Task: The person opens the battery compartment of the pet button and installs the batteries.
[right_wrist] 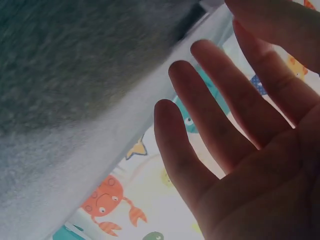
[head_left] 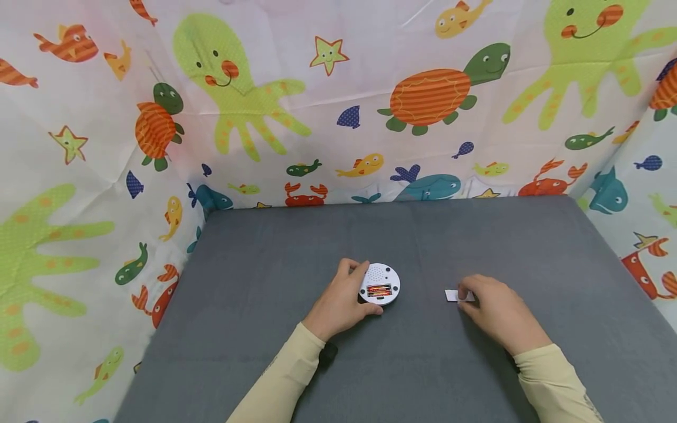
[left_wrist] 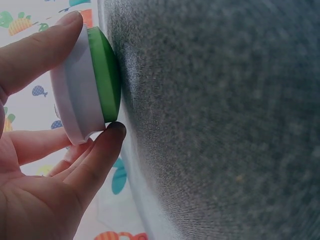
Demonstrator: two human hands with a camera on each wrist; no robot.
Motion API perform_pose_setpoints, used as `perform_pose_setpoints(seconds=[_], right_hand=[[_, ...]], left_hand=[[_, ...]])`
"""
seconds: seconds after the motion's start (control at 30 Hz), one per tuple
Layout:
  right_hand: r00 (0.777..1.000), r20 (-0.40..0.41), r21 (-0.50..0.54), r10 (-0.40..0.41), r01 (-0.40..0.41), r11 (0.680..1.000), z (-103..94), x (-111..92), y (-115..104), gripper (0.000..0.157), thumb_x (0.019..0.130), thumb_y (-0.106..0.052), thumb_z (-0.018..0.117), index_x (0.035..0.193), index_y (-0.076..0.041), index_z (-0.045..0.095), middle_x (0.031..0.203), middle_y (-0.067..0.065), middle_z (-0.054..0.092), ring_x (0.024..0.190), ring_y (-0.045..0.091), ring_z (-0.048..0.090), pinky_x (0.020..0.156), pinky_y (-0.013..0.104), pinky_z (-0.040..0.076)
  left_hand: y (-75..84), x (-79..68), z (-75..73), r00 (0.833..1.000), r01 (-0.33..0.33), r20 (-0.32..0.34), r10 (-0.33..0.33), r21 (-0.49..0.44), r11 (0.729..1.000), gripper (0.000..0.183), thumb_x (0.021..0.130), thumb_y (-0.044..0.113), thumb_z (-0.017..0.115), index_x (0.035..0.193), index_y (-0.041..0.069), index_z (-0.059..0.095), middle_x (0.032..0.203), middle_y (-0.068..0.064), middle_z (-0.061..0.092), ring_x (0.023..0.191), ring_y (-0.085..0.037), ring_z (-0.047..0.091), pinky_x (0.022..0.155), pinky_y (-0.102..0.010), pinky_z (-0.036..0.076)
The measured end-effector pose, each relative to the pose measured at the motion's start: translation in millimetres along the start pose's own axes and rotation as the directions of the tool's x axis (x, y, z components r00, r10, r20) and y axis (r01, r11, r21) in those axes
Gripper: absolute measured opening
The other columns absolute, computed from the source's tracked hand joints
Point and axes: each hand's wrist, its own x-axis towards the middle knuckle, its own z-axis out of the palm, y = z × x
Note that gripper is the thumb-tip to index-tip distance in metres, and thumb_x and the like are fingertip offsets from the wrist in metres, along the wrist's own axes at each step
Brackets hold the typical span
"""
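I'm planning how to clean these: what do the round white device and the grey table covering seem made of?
Round white device: probably hard plastic, smooth with a soft sheen, judging by its clean, moulded-looking rim. Grey table covering: likely matte fabric, given its fine close-up grain; the exact weave is unclear.

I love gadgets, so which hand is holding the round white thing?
The left hand grips the round white thing; the right hand pinches a small white piece.

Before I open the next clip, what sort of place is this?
Probably a tabletop workspace, perhaps screened off for filming: a sea-animal curtain lines three sides of a grey table, where the left hand holds a white disc.
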Motion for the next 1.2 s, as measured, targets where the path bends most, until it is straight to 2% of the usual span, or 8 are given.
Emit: perform_pose_setpoints(seconds=[0.2,0.4,0.53,0.77,1.0,1.2], right_hand=[[0.999,-0.019,-0.029,-0.033,0.033,0.999,1.4,0,4,0.031,0.082,-0.003,0.090,0.080,-0.022,0.066,0.089,-0.003,0.070,0.078,0.016,0.060,0.072,0.044,0.052],[0.999,-0.039,-0.052,-0.029,0.027,0.998,4.2,2,-4,0.023,0.084,-0.005,0.089,0.083,-0.019,0.070,0.089,-0.001,0.072,0.079,0.018,0.063,0.073,0.046,0.054],[0.992,-0.088,-0.052,-0.088,0.084,0.995,5.5,9,-19,0.020,0.084,-0.005,0.089,0.086,-0.017,0.072,0.090,-0.001,0.074,0.080,0.019,0.065,0.074,0.047,0.055],[0.967,-0.152,-0.073,-0.206,0.196,0.978,6.2,22,-51,0.020,0.083,-0.003,0.088,0.086,-0.017,0.072,0.088,-0.002,0.073,0.080,0.019,0.065,0.073,0.044,0.056],[0.936,-0.153,-0.068,-0.318,0.311,0.948,6.2,38,-90,0.022,0.082,-0.004,0.090,0.086,-0.016,0.072,0.091,-0.002,0.073,0.082,0.018,0.065,0.074,0.043,0.056],[0.927,-0.122,-0.066,-0.355,0.349,0.935,18.7,48,-113,0.021,0.082,-0.006,0.090,0.084,-0.015,0.072,0.085,-0.003,0.070,0.078,0.015,0.062,0.075,0.040,0.056]], left_hand=[[0.2,0.3,-1.3,1.000,0.007,0.001,-0.007,0.002,1.000,0.098,0.088,0.034,0.093,0.168,0.010,0.040,0.153,-0.007,0.044,0.128,-0.019,0.062,0.104,-0.036,0.055],[2.0,1.7,-3.7,1.000,0.004,0.008,-0.004,0.002,1.000,0.098,0.088,0.033,0.093,0.168,0.009,0.040,0.154,-0.007,0.043,0.126,-0.019,0.061,0.103,-0.035,0.055],[1.7,2.5,-5.2,1.000,0.000,0.005,0.000,0.003,1.000,0.099,0.088,0.032,0.093,0.168,0.008,0.039,0.154,-0.008,0.043,0.126,-0.020,0.062,0.102,-0.034,0.055],[2.3,3.0,-6.5,1.000,-0.010,-0.008,0.010,0.027,1.000,0.099,0.088,0.034,0.093,0.167,0.007,0.040,0.154,-0.009,0.043,0.120,-0.019,0.064,0.097,-0.032,0.056],[1.1,3.4,-6.8,0.999,-0.035,-0.026,0.036,0.045,0.998,0.097,0.088,0.036,0.093,0.166,0.006,0.042,0.153,-0.010,0.045,0.114,-0.019,0.065,0.093,-0.031,0.057],[-3.6,-0.8,-3.3,0.998,-0.055,-0.021,0.056,0.029,0.998,0.096,0.089,0.036,0.092,0.166,0.006,0.042,0.154,-0.012,0.045,0.106,-0.016,0.065,0.086,-0.025,0.056]])
